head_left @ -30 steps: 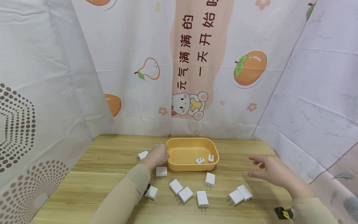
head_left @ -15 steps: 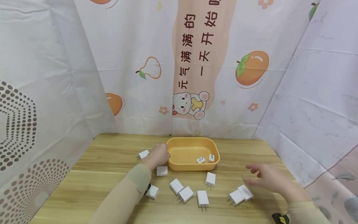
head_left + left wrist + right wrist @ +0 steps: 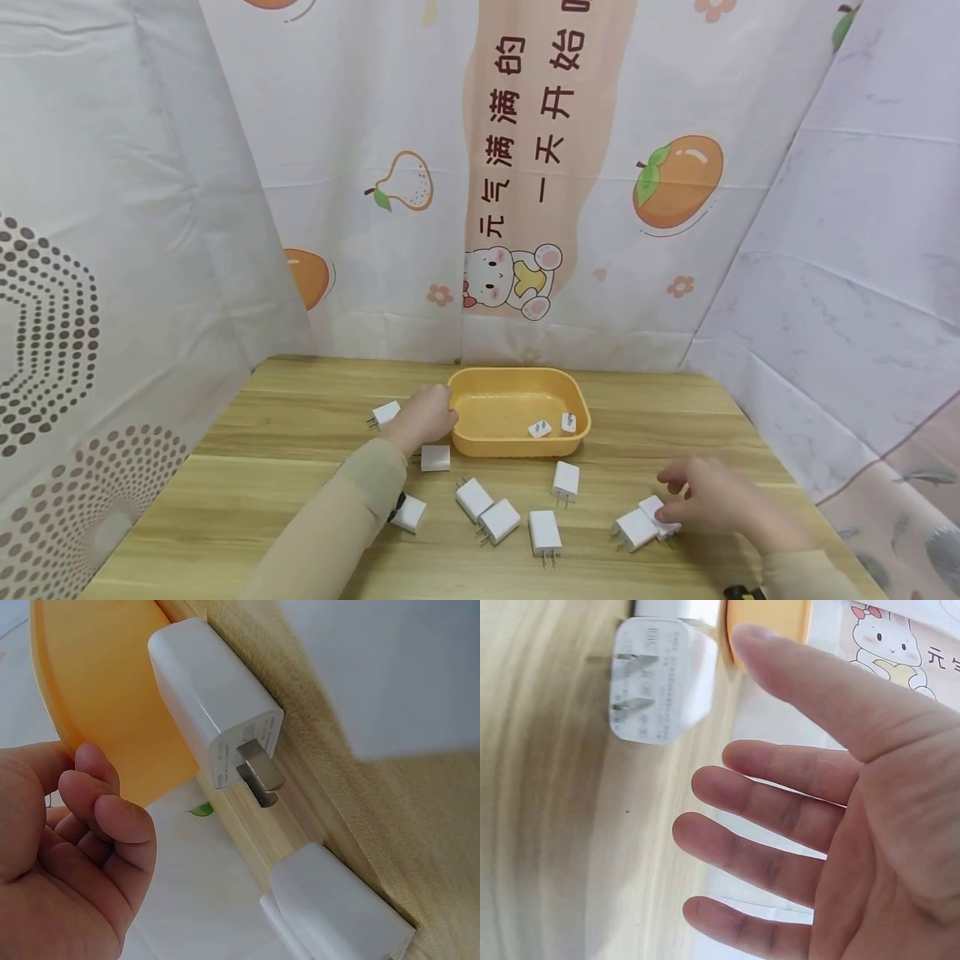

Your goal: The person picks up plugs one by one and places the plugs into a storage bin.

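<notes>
My left hand point(image 3: 426, 414) holds the left rim of a yellow plastic bin point(image 3: 491, 414). In the left wrist view its fingers curl at the bin's wall, with a white two-prong charger plug point(image 3: 210, 686) close by. Two white charger plugs lie inside the bin, prongs up. At the right, my right hand point(image 3: 712, 497) hovers with thumb and fingers apart. Its fingertips overlap a white charger plug point(image 3: 648, 504) that lies against another charger plug point(image 3: 633, 528). The right wrist view shows nothing between the spread fingers, and a charger plug's prong face point(image 3: 649, 682) beyond them.
More white charger plugs lie in front of the bin, such as one charger plug point(image 3: 566, 479) near its front right. Others lie beside the left forearm. The wooden table point(image 3: 247, 475) is enclosed by printed curtains point(image 3: 375, 250) at the back and sides.
My right hand has moved down and slightly left, onto the pair of charger plugs at the right. The left hand stays at the bin's rim.
</notes>
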Demonstrator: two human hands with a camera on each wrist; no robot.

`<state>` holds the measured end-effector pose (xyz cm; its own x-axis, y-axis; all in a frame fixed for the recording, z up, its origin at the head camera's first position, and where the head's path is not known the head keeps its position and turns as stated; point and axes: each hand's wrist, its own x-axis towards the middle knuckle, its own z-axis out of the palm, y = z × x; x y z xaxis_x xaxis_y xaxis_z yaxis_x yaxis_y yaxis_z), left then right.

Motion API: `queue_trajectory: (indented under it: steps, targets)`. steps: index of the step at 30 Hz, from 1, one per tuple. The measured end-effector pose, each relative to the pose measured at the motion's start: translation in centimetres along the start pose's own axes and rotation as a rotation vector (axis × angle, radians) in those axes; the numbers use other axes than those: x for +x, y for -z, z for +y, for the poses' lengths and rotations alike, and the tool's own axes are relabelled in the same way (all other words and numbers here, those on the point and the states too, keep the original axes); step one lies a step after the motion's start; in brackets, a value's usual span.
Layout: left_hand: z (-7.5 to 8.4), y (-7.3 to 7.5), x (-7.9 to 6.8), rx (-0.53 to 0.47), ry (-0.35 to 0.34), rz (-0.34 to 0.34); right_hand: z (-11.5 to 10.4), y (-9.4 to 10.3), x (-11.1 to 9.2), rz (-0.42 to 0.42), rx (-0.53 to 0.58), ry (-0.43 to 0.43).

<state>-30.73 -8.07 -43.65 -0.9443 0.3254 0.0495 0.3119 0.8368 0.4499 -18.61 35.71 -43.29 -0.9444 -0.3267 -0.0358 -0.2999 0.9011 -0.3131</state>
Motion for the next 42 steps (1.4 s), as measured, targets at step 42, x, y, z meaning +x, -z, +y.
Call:
queue_trajectory:
  steps: [42]
  targets:
    - [0.1, -0.5, 0.1, -0.028, 0.033, -0.011, -0.8, -1.9, -0.6, 0.043, -0.060, -0.054]
